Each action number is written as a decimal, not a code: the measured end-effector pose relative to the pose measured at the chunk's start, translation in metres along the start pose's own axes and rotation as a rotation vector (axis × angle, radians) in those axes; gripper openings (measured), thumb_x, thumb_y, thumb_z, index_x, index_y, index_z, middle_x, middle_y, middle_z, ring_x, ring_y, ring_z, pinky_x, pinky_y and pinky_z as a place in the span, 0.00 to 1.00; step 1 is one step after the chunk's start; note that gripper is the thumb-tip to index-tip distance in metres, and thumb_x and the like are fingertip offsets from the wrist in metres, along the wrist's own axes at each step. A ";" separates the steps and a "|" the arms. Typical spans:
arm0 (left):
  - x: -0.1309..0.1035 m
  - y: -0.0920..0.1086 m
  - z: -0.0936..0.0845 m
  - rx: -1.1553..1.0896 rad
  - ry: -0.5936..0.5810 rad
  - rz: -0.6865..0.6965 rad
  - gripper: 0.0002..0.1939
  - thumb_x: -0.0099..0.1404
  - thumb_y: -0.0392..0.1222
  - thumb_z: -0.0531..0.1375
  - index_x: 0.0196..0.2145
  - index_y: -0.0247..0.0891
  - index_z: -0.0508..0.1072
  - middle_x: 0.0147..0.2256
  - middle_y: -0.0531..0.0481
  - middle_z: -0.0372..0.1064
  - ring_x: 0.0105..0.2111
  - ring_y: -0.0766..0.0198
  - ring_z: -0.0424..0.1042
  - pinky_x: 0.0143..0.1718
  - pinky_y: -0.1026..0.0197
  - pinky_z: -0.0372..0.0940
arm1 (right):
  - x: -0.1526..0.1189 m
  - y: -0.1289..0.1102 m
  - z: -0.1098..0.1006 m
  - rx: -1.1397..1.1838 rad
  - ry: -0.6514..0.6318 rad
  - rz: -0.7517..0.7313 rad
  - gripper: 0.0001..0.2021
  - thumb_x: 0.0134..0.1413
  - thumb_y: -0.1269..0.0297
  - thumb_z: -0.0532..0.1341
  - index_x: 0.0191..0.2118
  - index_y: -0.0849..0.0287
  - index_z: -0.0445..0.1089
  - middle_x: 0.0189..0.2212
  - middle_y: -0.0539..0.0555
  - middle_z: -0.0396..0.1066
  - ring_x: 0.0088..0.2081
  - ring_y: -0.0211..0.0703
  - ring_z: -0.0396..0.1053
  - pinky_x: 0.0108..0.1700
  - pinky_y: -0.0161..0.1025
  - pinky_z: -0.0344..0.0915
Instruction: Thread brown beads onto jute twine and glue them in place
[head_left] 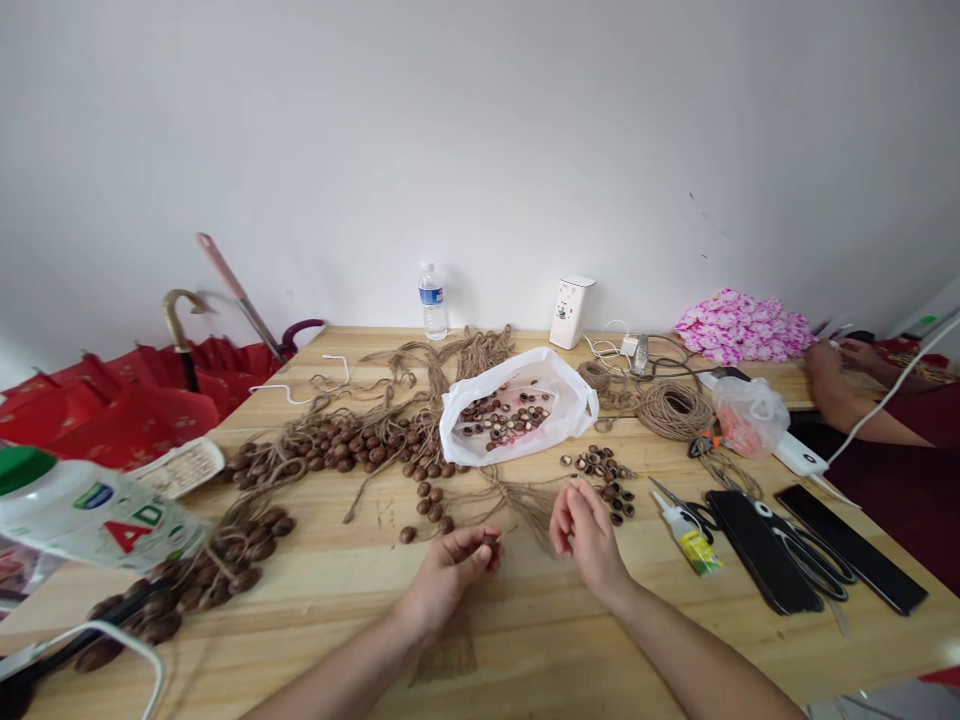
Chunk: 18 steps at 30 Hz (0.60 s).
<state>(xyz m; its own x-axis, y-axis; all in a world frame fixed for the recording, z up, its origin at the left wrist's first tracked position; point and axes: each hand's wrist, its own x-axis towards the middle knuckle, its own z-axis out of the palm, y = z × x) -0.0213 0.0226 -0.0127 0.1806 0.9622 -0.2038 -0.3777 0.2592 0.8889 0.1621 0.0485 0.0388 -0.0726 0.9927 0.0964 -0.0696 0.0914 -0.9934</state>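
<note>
My left hand [463,560] is closed in a pinch around a small brown nut shell, low in the middle of the table. To its right, my right hand [585,525] is curled with fingertips together; what it holds, if anything, is too small to tell. Loose twine strands [525,505] lie between and behind the hands. Beyond them rests an open white plastic bag [525,450] with halved nut shells inside. More halved shells [600,465] lie right of the bag. Whole brown nuts [345,445] tied to twine are heaped to the left.
A glue bottle [694,540], scissors [814,560] and black phones [757,550] lie at the right. Behind them is a twine coil [673,410]. A water bottle [433,302] stands at the back. A large white bottle [97,510] is left. Another person's arm [862,400] reaches in at the right.
</note>
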 end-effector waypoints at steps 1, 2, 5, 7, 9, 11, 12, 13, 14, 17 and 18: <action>0.000 0.000 0.000 -0.010 -0.009 0.003 0.14 0.48 0.45 0.67 0.33 0.36 0.76 0.26 0.50 0.70 0.27 0.65 0.64 0.34 0.62 0.58 | 0.002 0.000 -0.001 0.056 0.033 0.013 0.14 0.58 0.58 0.48 0.23 0.56 0.52 0.14 0.41 0.50 0.12 0.30 0.52 0.15 0.28 0.48; 0.001 0.000 0.000 -0.021 -0.017 0.007 0.14 0.49 0.45 0.67 0.33 0.36 0.76 0.26 0.50 0.70 0.27 0.65 0.64 0.35 0.61 0.58 | 0.004 0.001 -0.003 0.098 0.063 0.019 0.15 0.58 0.60 0.48 0.21 0.56 0.50 0.13 0.41 0.48 0.12 0.29 0.51 0.15 0.28 0.47; 0.002 -0.002 -0.001 -0.045 -0.035 0.025 0.13 0.50 0.44 0.66 0.34 0.36 0.76 0.26 0.50 0.70 0.28 0.65 0.65 0.36 0.61 0.58 | 0.010 0.006 -0.007 0.167 0.134 0.041 0.15 0.56 0.62 0.48 0.20 0.56 0.48 0.12 0.40 0.46 0.11 0.30 0.50 0.13 0.27 0.43; 0.003 -0.003 -0.002 -0.050 -0.045 0.034 0.12 0.51 0.44 0.66 0.34 0.37 0.76 0.26 0.50 0.70 0.29 0.65 0.65 0.36 0.61 0.58 | 0.013 0.010 -0.010 0.129 0.167 0.057 0.16 0.58 0.59 0.47 0.20 0.56 0.48 0.13 0.41 0.46 0.12 0.31 0.51 0.12 0.28 0.44; 0.002 -0.003 -0.002 -0.052 -0.052 0.030 0.12 0.52 0.43 0.66 0.34 0.36 0.76 0.26 0.50 0.71 0.28 0.65 0.64 0.36 0.61 0.58 | 0.015 0.013 -0.012 -0.067 0.150 -0.007 0.18 0.59 0.56 0.47 0.20 0.56 0.53 0.15 0.45 0.54 0.16 0.35 0.58 0.14 0.29 0.51; 0.001 -0.003 -0.001 -0.039 -0.048 0.006 0.12 0.51 0.44 0.66 0.34 0.35 0.76 0.27 0.50 0.71 0.27 0.66 0.64 0.34 0.62 0.58 | 0.017 0.016 -0.015 -0.406 0.104 -0.199 0.15 0.58 0.58 0.50 0.25 0.59 0.64 0.27 0.56 0.66 0.30 0.43 0.67 0.24 0.36 0.64; 0.001 -0.002 0.000 -0.022 -0.044 -0.008 0.12 0.51 0.44 0.66 0.33 0.35 0.77 0.26 0.49 0.71 0.26 0.66 0.64 0.33 0.62 0.58 | 0.017 0.018 -0.017 -0.593 0.070 -0.317 0.12 0.57 0.61 0.51 0.32 0.61 0.68 0.36 0.61 0.67 0.39 0.48 0.67 0.34 0.42 0.68; 0.000 -0.001 0.001 -0.002 -0.036 -0.021 0.13 0.50 0.44 0.67 0.32 0.34 0.77 0.26 0.49 0.71 0.26 0.66 0.64 0.32 0.62 0.57 | 0.018 0.020 -0.018 -0.771 0.019 -0.423 0.11 0.56 0.65 0.52 0.39 0.62 0.69 0.44 0.64 0.65 0.48 0.53 0.63 0.44 0.48 0.66; 0.000 0.000 0.002 0.019 -0.029 -0.032 0.13 0.49 0.43 0.68 0.31 0.33 0.77 0.25 0.49 0.71 0.25 0.66 0.64 0.31 0.62 0.57 | 0.018 0.022 -0.019 -0.925 -0.051 -0.500 0.13 0.56 0.68 0.52 0.45 0.62 0.68 0.50 0.65 0.61 0.54 0.55 0.57 0.51 0.53 0.60; -0.001 0.003 0.006 0.053 -0.002 -0.047 0.13 0.45 0.43 0.69 0.28 0.33 0.77 0.22 0.50 0.70 0.23 0.67 0.63 0.28 0.63 0.56 | 0.017 0.033 -0.020 -1.245 -0.329 -0.542 0.17 0.56 0.72 0.52 0.51 0.62 0.65 0.55 0.64 0.58 0.58 0.55 0.51 0.57 0.55 0.53; -0.001 0.004 0.006 0.053 0.002 -0.047 0.13 0.45 0.43 0.69 0.28 0.33 0.77 0.22 0.50 0.70 0.23 0.67 0.63 0.27 0.63 0.56 | 0.017 0.037 -0.019 -1.307 -0.390 -0.526 0.17 0.56 0.72 0.52 0.52 0.62 0.65 0.56 0.64 0.59 0.58 0.55 0.52 0.57 0.54 0.54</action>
<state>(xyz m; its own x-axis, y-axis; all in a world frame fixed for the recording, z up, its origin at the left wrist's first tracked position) -0.0171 0.0222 -0.0064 0.1950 0.9492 -0.2470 -0.3201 0.2996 0.8988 0.1774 0.0698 0.0029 -0.5989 0.7583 0.2574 0.7457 0.6452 -0.1659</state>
